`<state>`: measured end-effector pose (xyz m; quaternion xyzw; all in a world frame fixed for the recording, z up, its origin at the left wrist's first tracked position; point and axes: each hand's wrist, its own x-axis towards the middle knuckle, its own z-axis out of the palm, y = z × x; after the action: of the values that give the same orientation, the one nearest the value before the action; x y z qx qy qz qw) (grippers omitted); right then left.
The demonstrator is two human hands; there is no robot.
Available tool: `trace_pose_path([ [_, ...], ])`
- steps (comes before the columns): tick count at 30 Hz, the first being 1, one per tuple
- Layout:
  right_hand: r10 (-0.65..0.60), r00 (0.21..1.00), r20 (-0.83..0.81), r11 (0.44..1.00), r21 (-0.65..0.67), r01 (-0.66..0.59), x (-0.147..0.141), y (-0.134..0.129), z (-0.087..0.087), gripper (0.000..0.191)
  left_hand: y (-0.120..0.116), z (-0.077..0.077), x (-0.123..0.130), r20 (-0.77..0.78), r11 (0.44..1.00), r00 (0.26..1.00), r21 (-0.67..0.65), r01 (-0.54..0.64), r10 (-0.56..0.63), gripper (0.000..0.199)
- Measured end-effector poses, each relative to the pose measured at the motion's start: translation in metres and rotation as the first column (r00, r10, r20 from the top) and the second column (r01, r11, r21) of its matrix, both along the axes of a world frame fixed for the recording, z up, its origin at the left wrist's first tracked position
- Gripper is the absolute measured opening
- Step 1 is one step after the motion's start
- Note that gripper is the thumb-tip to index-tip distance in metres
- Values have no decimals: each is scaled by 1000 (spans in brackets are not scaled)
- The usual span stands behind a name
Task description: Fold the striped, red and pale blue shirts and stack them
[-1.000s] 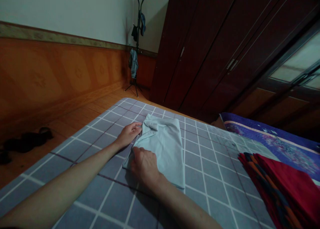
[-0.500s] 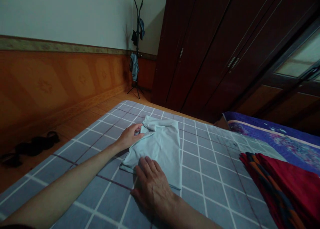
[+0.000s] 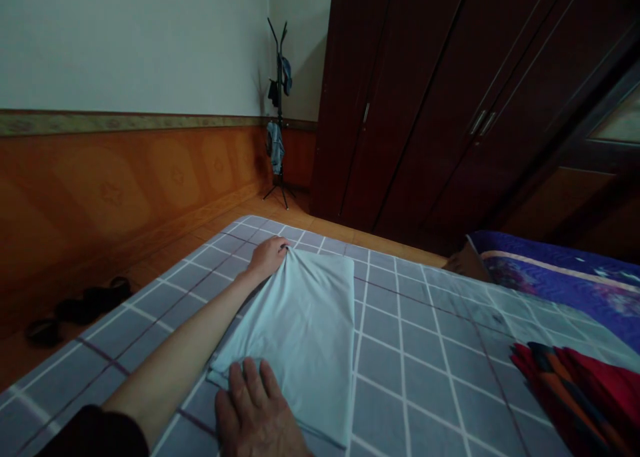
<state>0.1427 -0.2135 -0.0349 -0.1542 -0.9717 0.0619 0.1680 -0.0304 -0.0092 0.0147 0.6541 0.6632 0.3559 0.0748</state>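
A pale blue folded garment (image 3: 305, 330) lies on the grey checked bed sheet (image 3: 415, 370); its exact kind cannot be told. My left hand (image 3: 269, 257) pinches its far left corner, and creases fan out from the fingers across the cloth. Near the closer edge, my right hand (image 3: 257, 404) rests flat on the cloth with its fingers stretched out. The lower part of that hand runs out of the picture.
Red, orange and dark folded cloth (image 3: 585, 390) lies at the right. Behind it is a purple patterned mattress (image 3: 550, 264). A coat rack (image 3: 280, 124) stands in the corner beside a dark wardrobe (image 3: 400, 110). Black items (image 3: 85, 310) lie on the floor at left.
My left hand has closed on the corner and drawn it outward; the bunched cloth there is now pulled straight. My right hand has shifted nearer and left. The view has tilted slightly up.
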Motion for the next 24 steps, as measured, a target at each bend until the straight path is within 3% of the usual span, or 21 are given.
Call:
trace_pose_path([
  [4, -33, 996, -82, 993, 106, 42, -11, 0, -31, 45, 7, -11, -19, 104, 999, 994, -36, -32, 36, 24],
  [7, -58, 990, -125, 991, 117, 72, -20, -1, -48, 38, 2, -13, -28, 160, 997, 987, -81, -17, 30, 34],
  [10, -76, 987, -143, 994, 71, 86, -30, -2, -57, 31, -3, -11, -23, 172, 992, 984, -122, -18, 39, 34],
  [17, -71, 989, -131, 996, -70, 62, -43, -3, -61, 34, -1, -4, -6, 230, 995, 973, -97, 12, 11, 14],
  [20, -93, 984, -154, 996, -31, 90, -45, -2, -68, 28, -1, -6, -10, 279, 994, 960, -107, -1, 30, 18],
  [24, -115, 952, -283, 988, 63, 138, -48, -1, -90, 26, 1, -13, -10, 328, 989, 944, -147, 27, 23, 24],
])
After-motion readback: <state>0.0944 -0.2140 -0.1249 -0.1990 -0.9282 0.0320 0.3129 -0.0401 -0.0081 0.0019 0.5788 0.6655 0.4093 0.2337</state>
